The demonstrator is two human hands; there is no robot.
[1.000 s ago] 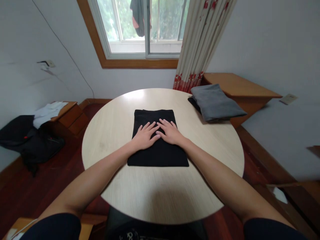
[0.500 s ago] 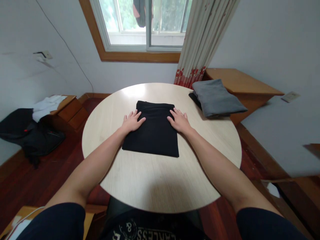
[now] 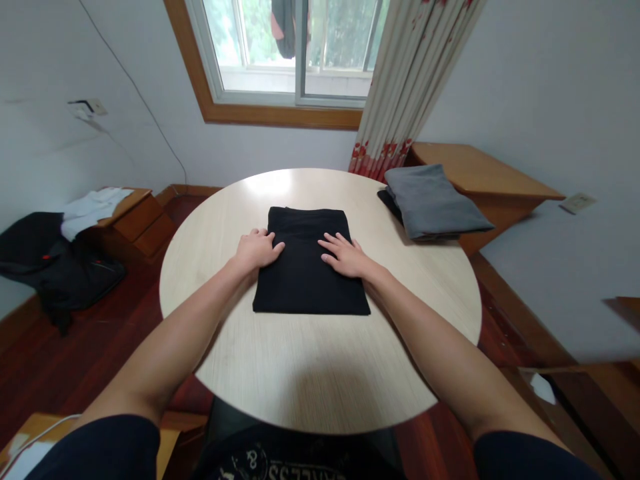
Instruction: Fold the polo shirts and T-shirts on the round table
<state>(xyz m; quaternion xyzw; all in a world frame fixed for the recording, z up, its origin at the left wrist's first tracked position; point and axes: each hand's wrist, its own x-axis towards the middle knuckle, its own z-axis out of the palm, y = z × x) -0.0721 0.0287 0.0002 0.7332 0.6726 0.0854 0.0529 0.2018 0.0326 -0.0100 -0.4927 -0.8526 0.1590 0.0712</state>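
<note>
A folded black cloth (image 3: 305, 280) lies flat in the middle of a round pale wooden table (image 3: 310, 373). My left hand (image 3: 256, 249) rests at the cloth's left edge, its fingers curled down against the edge and its thumb lying on top. My right hand (image 3: 345, 255) lies flat on the right half of the cloth with its fingers stretched out and spread. Neither hand lifts the cloth off the table.
A folded grey cloth (image 3: 433, 200) sits on a darker one at the table's far right edge, beside a wooden cabinet (image 3: 480, 175). A curtain (image 3: 410, 80) hangs behind. On the left stand a low wooden stand with white cloth (image 3: 95, 207) and a black bag (image 3: 45, 260).
A second ago both hands met at the cloth's centre. They slid apart to its side edges, and now the right hand has come back onto the cloth while the left curls at the edge.
</note>
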